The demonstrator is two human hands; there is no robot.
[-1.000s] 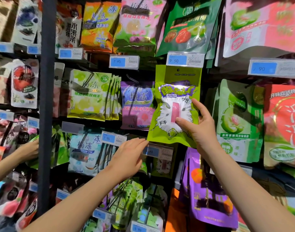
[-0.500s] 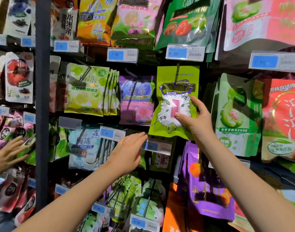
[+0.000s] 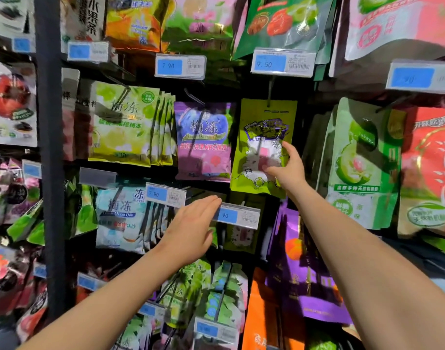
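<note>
At the far left of the shop shelving, a dark upright post (image 3: 49, 157) is seen, and just beside it a row of light green pouches (image 3: 123, 122) is hung one behind another. Below these, a pale blue pouch (image 3: 120, 215) is displayed with a 7.90 price tag (image 3: 165, 194) at its upper right corner. Further right, the left hand (image 3: 191, 231) is held palm down in front of the lower rows. Its fingers (image 3: 208, 203) are kept straight and together, nothing is gripped by them, and their tips are laid over the left end of a second price tag (image 3: 237, 215); whether that tag is actually touched cannot be told. Above the hand, a purple and pink pouch (image 3: 203, 142) is hung. Immediately to its right, the lime-green pouch (image 3: 261, 147) is found, suspended by its top hole from a thin peg (image 3: 269, 92) under the 9.50 price tag (image 3: 283, 63) and tilted slightly. Its lower right part is gripped by the right hand (image 3: 288, 170): the thumb is pressed on the printed front, while the fingers are curled round the right edge. Beneath that forearm, a purple pouch (image 3: 304, 274) is shown. To the right, a green and white pouch (image 3: 360, 162) is hung, and a red pouch (image 3: 431, 173) is placed at the frame's edge.
</note>
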